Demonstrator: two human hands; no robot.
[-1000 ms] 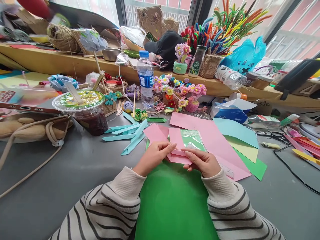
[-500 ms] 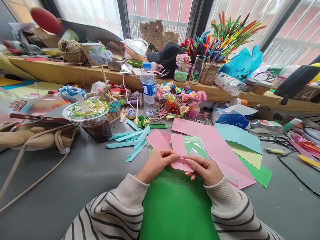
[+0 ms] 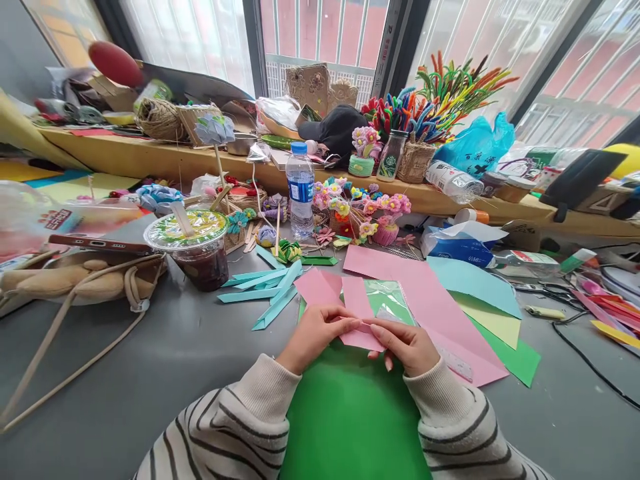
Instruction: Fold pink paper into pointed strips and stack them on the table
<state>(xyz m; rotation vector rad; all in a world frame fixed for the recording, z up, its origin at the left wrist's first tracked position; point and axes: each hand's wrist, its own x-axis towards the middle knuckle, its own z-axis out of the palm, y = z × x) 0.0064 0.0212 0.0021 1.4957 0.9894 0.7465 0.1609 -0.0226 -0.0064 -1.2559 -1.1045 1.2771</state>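
Between my two hands is a small piece of pink paper (image 3: 361, 339) with a folded edge along its top. My left hand (image 3: 315, 333) pinches its left part between thumb and fingers. At the right, my right hand (image 3: 407, 343) grips the same edge, its thumb close to the left thumb. Beneath them lies a green sheet (image 3: 357, 420). Just beyond are a pink strip (image 3: 356, 297) and a clear plastic sleeve (image 3: 387, 293). A large pink sheet (image 3: 430, 300) spreads to the right, with a clear ruler (image 3: 457, 365) on it.
Folded light-blue paper strips (image 3: 277, 290) lie at the left, near a lidded cup of dark drink (image 3: 200, 263). A water bottle (image 3: 300, 193) stands behind, beside crocheted flowers (image 3: 350, 203). At the right are a tissue pack (image 3: 460, 243), scissors (image 3: 555, 293) and a black cable (image 3: 590, 350).
The view has tilted slightly, so the background sits lower. My hands keep hold of the pink paper, and the fingers have shifted only a little along its edge.
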